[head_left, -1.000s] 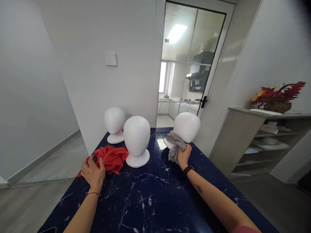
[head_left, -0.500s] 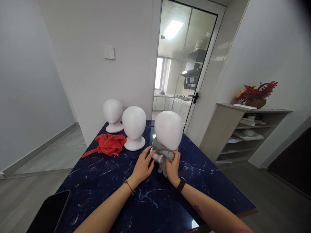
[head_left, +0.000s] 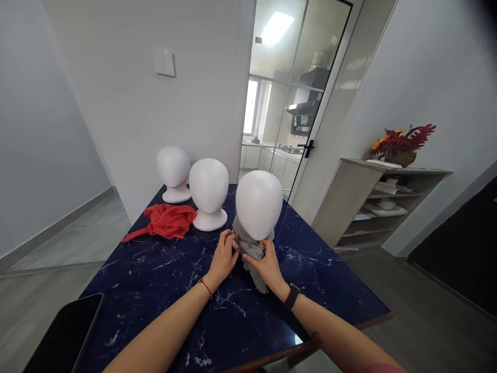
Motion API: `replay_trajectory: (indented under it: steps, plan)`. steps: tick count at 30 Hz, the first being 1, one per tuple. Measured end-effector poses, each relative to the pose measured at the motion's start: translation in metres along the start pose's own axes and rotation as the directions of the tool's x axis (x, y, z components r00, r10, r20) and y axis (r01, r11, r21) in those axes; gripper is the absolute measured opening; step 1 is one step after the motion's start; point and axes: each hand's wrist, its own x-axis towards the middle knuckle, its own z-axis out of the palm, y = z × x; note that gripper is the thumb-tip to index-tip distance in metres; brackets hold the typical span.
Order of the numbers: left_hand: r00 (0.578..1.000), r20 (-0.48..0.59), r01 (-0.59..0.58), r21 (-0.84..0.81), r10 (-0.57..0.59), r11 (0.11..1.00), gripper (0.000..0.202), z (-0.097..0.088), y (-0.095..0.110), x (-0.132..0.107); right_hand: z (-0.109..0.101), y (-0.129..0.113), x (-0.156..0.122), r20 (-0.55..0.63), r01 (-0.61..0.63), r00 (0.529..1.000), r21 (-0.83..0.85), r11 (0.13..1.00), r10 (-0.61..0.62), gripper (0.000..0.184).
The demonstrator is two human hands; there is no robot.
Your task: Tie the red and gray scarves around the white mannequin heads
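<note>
A grey scarf [head_left: 254, 249] is wrapped around the neck of the nearest white mannequin head [head_left: 259, 203], bunched in a knot-like fold at the front with one end hanging down onto the table. My left hand [head_left: 222, 256] is closed, its fingertips pinching the scarf's left edge. On the other side, my right hand [head_left: 269, 265] grips the bunched fold between thumb and fingers. Behind and to the left stand two bare mannequin heads, a middle one [head_left: 208, 185] and a farther one [head_left: 173, 167]. A crumpled red scarf [head_left: 169, 220] lies beside their bases.
The dark blue marbled table [head_left: 155, 287] carries everything. A black phone [head_left: 64, 334] lies at its near left corner. A glass door [head_left: 272, 103] stands beyond the table. To the right is a shelf unit [head_left: 330, 207] with a flower basket [head_left: 404, 155] on top.
The grey scarf now sits more snugly around the neck, its front gathered tighter and its end hanging lower. My left hand has closed on the scarf's edge. The view has shifted slightly.
</note>
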Motion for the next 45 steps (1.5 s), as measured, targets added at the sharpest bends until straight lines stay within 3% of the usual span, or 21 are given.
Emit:
replay_trajectory:
  steps: [4, 7, 12, 14, 20, 23, 26, 29, 31, 36, 41, 45]
  plan:
    - [0.997, 0.076, 0.032, -0.046, -0.029, 0.998, 0.02, -0.003, 0.008, -0.001, -0.008, -0.001, 0.004, -0.013, 0.021, 1.0, 0.107, 0.994, -0.02, 0.028]
    - [0.992, 0.078, 0.11, -0.111, -0.101, 0.988, 0.017, -0.001, 0.017, -0.003, -0.006, 0.0, 0.005, -0.006, -0.012, 1.0, 0.199, 0.98, 0.013, 0.026]
    - [0.952, 0.12, 0.298, -0.159, -0.281, 0.941, 0.019, 0.01, 0.022, -0.007, 0.001, 0.002, 0.004, -0.048, -0.051, 0.997, 0.145, 0.988, 0.059, 0.009]
    - [0.938, 0.14, 0.338, -0.155, -0.318, 0.928, 0.019, 0.013, 0.021, -0.008, 0.002, 0.003, 0.004, -0.075, -0.072, 0.994, 0.146, 0.987, 0.084, 0.011]
    - [0.963, 0.105, 0.267, -0.222, -0.249, 0.938, 0.02, 0.014, 0.015, -0.009, 0.003, 0.008, 0.007, -0.075, -0.193, 0.974, 0.205, 0.959, 0.212, 0.01]
    - [0.955, 0.122, 0.295, -0.266, -0.271, 0.918, 0.018, 0.012, 0.016, -0.009, 0.004, 0.011, 0.009, -0.082, -0.231, 0.964, 0.224, 0.947, 0.255, 0.009]
    - [0.929, 0.143, 0.369, -0.269, -0.342, 0.89, 0.008, 0.008, 0.018, -0.008, 0.004, 0.011, 0.01, -0.104, -0.198, 0.969, 0.228, 0.953, 0.226, 0.008]
    - [0.907, 0.185, 0.416, -0.268, -0.378, 0.869, 0.033, 0.006, 0.022, -0.008, 0.002, 0.01, 0.011, -0.137, -0.144, 0.975, 0.204, 0.968, 0.174, 0.011]
    - [0.902, 0.208, 0.42, -0.217, -0.379, 0.881, 0.04, 0.006, 0.023, -0.009, 0.002, 0.009, 0.012, -0.151, -0.133, 0.975, 0.188, 0.973, 0.163, 0.012]
    - [0.938, 0.156, 0.33, -0.136, -0.308, 0.934, 0.013, 0.006, 0.025, -0.012, 0.003, 0.01, 0.012, -0.164, -0.121, 0.974, 0.215, 0.969, 0.158, 0.012]
    - [0.923, 0.229, 0.342, -0.118, -0.31, 0.932, 0.03, 0.004, 0.024, -0.015, 0.002, 0.01, 0.013, -0.161, -0.148, 0.969, 0.222, 0.964, 0.186, 0.012]
    - [0.9, 0.222, 0.389, -0.029, -0.374, 0.921, 0.029, 0.003, 0.025, -0.017, -0.002, 0.012, 0.016, -0.2, -0.143, 0.962, 0.203, 0.969, 0.184, 0.009]
